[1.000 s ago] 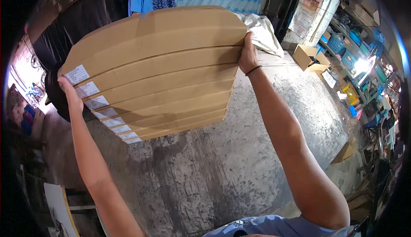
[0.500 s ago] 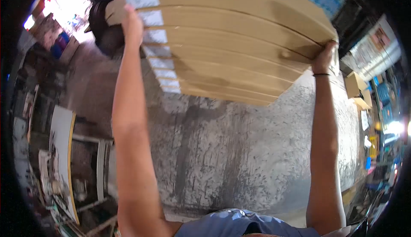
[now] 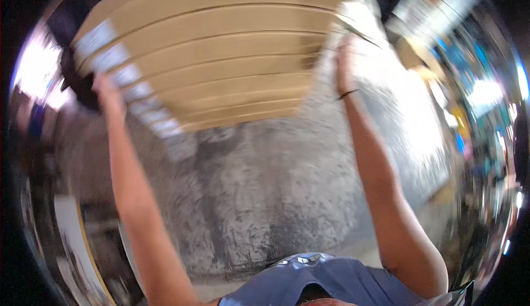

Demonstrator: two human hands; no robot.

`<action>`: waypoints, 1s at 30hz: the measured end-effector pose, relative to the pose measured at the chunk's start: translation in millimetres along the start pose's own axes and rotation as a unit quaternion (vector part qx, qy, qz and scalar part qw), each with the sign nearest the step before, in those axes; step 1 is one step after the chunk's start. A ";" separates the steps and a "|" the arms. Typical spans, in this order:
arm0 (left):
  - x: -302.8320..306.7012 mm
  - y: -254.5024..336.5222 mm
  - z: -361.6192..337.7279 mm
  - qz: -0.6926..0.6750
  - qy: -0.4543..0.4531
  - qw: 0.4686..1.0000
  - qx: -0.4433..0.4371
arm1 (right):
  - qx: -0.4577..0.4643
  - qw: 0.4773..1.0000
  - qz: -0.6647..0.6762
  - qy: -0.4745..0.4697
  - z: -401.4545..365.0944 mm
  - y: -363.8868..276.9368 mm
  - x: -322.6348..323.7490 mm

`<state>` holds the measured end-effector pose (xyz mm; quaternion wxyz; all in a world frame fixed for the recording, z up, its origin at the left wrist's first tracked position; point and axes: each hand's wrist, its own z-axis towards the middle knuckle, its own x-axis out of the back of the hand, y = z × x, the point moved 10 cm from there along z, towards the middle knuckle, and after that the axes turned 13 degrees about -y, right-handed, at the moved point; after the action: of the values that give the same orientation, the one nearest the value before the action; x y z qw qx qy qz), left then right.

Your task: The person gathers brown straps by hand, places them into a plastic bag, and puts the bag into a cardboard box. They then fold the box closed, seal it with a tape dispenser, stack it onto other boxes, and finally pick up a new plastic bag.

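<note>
A stack of flat brown cardboard boxes [image 3: 232,46] fills the upper middle of the view, with white labels [image 3: 110,57] along its left edge. My left hand [image 3: 105,88] is at the labelled left side of the stack, blurred, so its grip does not show clearly. Beside the right edge is my right hand [image 3: 345,66], its fingers pointing up and a dark band on the wrist. A narrow gap shows between this hand and the cardboard, and nothing is visible in it.
Below the stack lies a grey, stained floor [image 3: 265,179]. A white panel with a yellow edge [image 3: 80,245] stands at the lower left. An open cardboard box [image 3: 419,57] and blurred shelves with blue items [image 3: 480,57] are on the right.
The stack and both hands have shifted left in the view. My right hand has come off the right edge of the stack. The surroundings have turned and blurred.
</note>
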<state>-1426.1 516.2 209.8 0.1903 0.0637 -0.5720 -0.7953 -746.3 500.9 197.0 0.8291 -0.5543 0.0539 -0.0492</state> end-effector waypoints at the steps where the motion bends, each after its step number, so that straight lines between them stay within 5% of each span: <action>1: -12.8 3.7 -50.6 -0.107 0.026 0.994 -0.008 | 0.107 0.918 -0.378 -0.058 -49.8 5.6 -14.1; 2: -18.9 10.1 -77.6 0.095 -0.055 0.991 -0.071 | 0.075 0.917 -0.386 -0.071 -111.8 2.4 -15.1; 3: -13.8 -12.1 -137.2 0.213 -0.010 0.974 -0.078 | 0.083 0.813 -0.565 -0.112 -176.8 7.6 -24.5; 4: -19.5 -22.6 -200.4 0.413 -0.102 0.904 -0.033 | -0.124 0.739 -0.624 -0.221 -241.7 24.9 -23.5; 5: -28.1 -39.9 -278.0 0.616 -0.164 0.770 0.003 | -0.200 0.629 -0.673 -0.333 -317.3 52.0 -21.9; 6: -27.1 -61.4 -356.1 0.732 -0.303 0.599 0.116 | -0.226 0.671 -0.618 -0.342 -400.4 56.9 -10.0; 7: 4.5 -72.9 -386.2 0.695 -0.299 0.632 0.169 | -0.297 0.617 -0.632 -0.363 -466.8 45.6 4.7; 8: 52.9 -119.2 -431.3 0.651 -0.211 0.687 0.243 | -0.346 0.629 -0.627 -0.301 -501.9 34.5 21.6; 9: 31.4 -65.5 -452.5 0.643 -0.256 0.683 0.235 | -0.388 0.637 -0.618 -0.249 -528.4 30.1 34.7; 11: 1.4 -8.6 -483.7 0.640 -0.318 0.666 0.211 | -0.398 0.633 -0.629 -0.214 -557.1 16.8 61.2; 13: 11.1 -41.7 -511.1 0.724 -0.313 0.532 0.309 | -0.385 0.646 -0.631 -0.188 -567.6 5.5 82.0; 15: 0.3 -43.4 -520.2 0.733 -0.317 0.527 0.291 | -0.433 0.635 -0.622 -0.150 -581.4 -3.4 118.0; 19: -73.5 -27.1 -566.3 0.664 -0.477 0.551 0.167 | -0.541 0.651 -0.531 0.043 -656.2 -24.1 211.2; 21: -122.4 -16.4 -608.0 0.597 -0.567 0.565 0.052 | -0.698 0.598 -0.393 0.026 -726.9 -22.4 243.4; 22: -135.0 -17.4 -620.5 0.600 -0.564 0.566 0.049 | -0.715 0.612 -0.337 0.033 -771.8 -4.8 262.9; 24: -179.3 2.2 -657.0 0.537 -0.610 0.576 -0.087 | -0.715 0.634 -0.289 0.052 -843.3 8.4 278.9; 30: -278.1 33.1 -717.6 0.473 -0.655 0.562 -0.179 | -0.712 0.671 -0.207 -0.021 -945.2 18.7 279.7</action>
<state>-933.8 -24.0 -33.7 0.1199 -0.7897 -0.3332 -0.5009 -605.3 -395.3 -188.9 0.1529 -0.9742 -0.0610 -0.1544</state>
